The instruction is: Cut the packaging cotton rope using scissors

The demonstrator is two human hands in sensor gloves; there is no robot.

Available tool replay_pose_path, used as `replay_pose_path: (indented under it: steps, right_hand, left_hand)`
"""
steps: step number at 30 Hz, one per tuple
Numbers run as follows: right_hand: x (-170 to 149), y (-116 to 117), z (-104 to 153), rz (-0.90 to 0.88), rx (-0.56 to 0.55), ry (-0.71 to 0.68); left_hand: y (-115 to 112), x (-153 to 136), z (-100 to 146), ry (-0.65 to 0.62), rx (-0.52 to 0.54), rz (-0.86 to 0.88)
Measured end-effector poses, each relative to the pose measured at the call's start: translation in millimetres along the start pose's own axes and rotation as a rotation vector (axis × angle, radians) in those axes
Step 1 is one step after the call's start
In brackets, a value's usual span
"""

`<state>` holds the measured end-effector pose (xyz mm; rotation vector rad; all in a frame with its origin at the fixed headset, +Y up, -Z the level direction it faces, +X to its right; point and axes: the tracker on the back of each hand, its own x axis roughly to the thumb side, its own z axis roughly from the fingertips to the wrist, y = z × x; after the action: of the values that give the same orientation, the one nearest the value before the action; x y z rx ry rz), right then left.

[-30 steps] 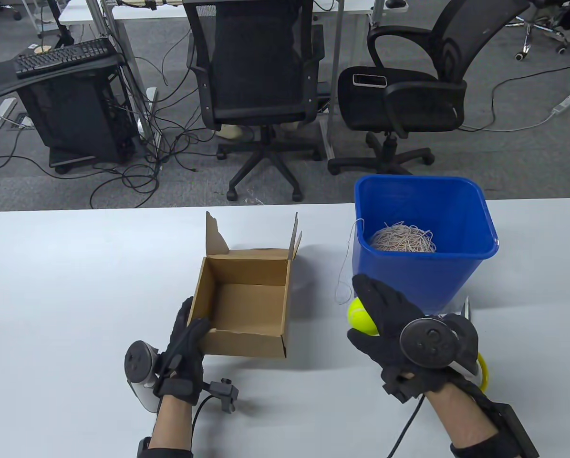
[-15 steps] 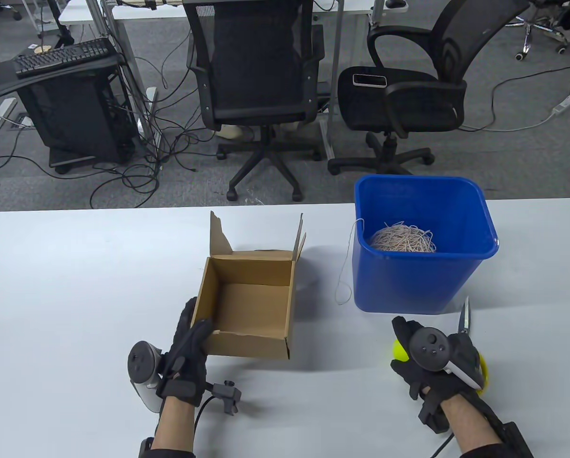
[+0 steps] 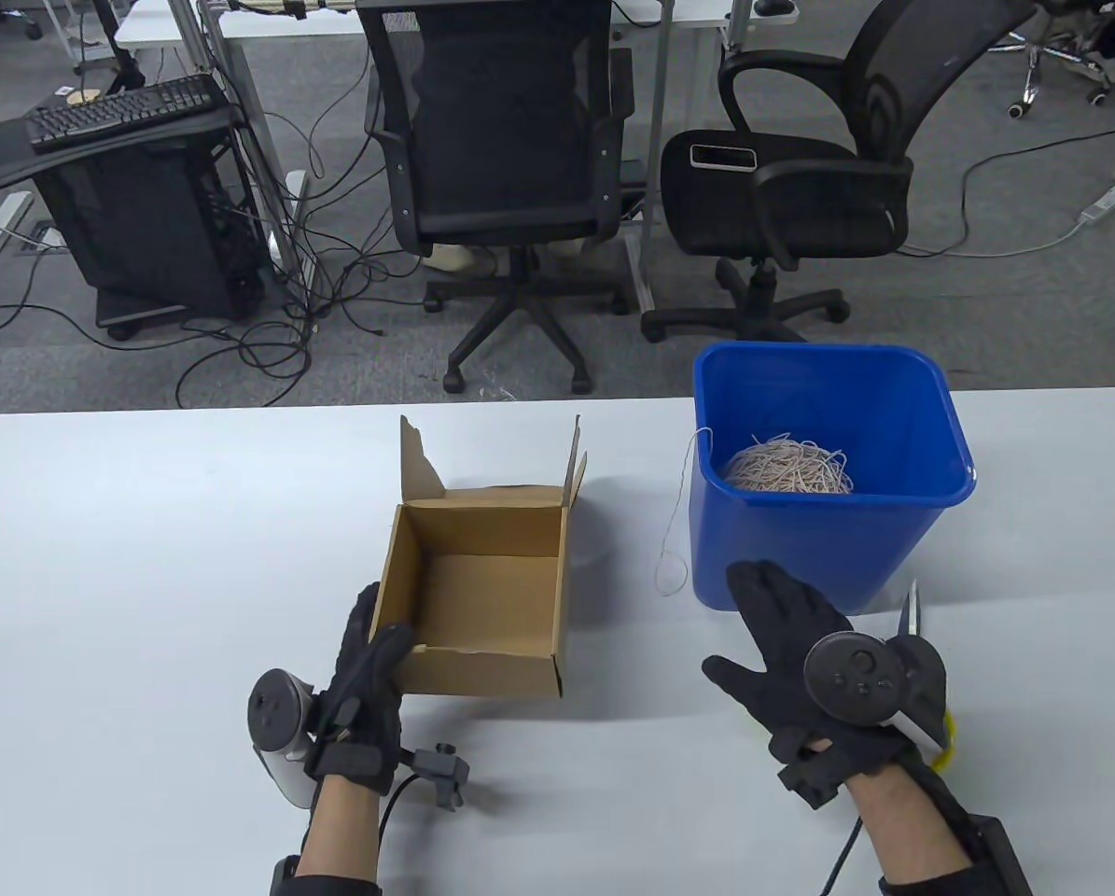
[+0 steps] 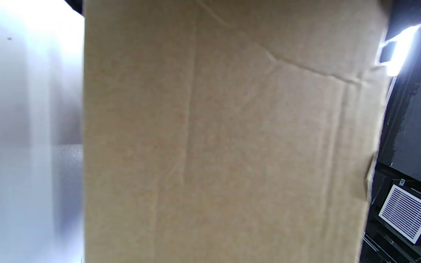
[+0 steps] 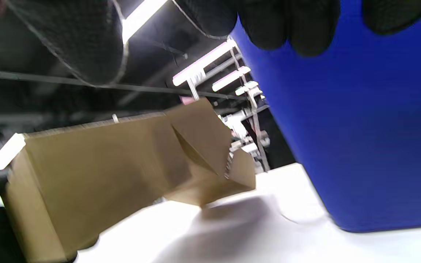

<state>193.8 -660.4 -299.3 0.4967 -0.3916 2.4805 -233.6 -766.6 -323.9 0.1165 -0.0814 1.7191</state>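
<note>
Cotton rope (image 3: 788,467): pale tangled ball lying in the bottom of the blue bin; one loose strand climbs over the bin's left rim, hangs down the outer wall and ends in a small loop on the counter just left of the bin. Well beyond the right hand's fingertips, with the bin wall between.
Counter (image 3: 146,541): white, rounded corners, carries everything listed below.
Blue bin (image 3: 828,551): plastic, upright, right of centre; its near wall fills the right side of the right wrist view (image 5: 360,138).
Cardboard box (image 3: 473,607): open top, two rear flaps standing up, left of the bin and apart from it; its side wall fills the left wrist view (image 4: 225,138); seen tilted in the right wrist view (image 5: 97,179).
Left hand (image 3: 363,691): at the box's near left corner, thumb hooked over the front rim and fingers along the left wall, gripping the box.
Right hand (image 3: 790,663): palm down just in front of the bin, fingers straight and spread, thumb out to the left, holding nothing; fingertips near the bin's base, whether touching it cannot be told.
Scissors (image 3: 912,611): blades point away from the person, just right of the right hand and beside the bin's near right corner; yellow handle mostly hidden under the hand's tracker.
Yellow object under right hand: only a sliver shows at the palm's edge; too hidden to identify.
Trackers: one on the back of each hand.
</note>
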Motion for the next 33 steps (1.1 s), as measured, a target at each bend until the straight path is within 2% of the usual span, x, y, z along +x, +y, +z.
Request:
replay_pose_path:
  steps: [2,4,13,22,27,33]
  right_hand:
    - [-1.8,9.1,3.3,-0.064,-0.048,-0.016]
    - [-7.0,13.1,8.3,-0.046,-0.015,-0.002]
    - [-22.6,16.6,21.0,-0.038,-0.012,0.027]
    - [-24.4,20.0,24.4,-0.019,0.001,0.031]
    - [-24.1,19.9,25.3,-0.012,0.008,0.034]
    - [-23.9,16.2,26.2,-0.018,0.007,0.034]
  left_hand:
    - [0.3,-0.8,1.0,-0.006,0.006,0.002]
    - [0.0,-1.1,1.7,-0.009,0.009,0.004]
    - [-0.6,-3.5,3.2,-0.003,0.004,-0.021]
    - [-1.0,-1.3,3.8,-0.012,0.002,-0.018]
    - [-1.4,11.7,1.4,-0.057,0.022,0.038]
    - [-4.0,56.6,-9.3,-0.149,0.055,0.006]
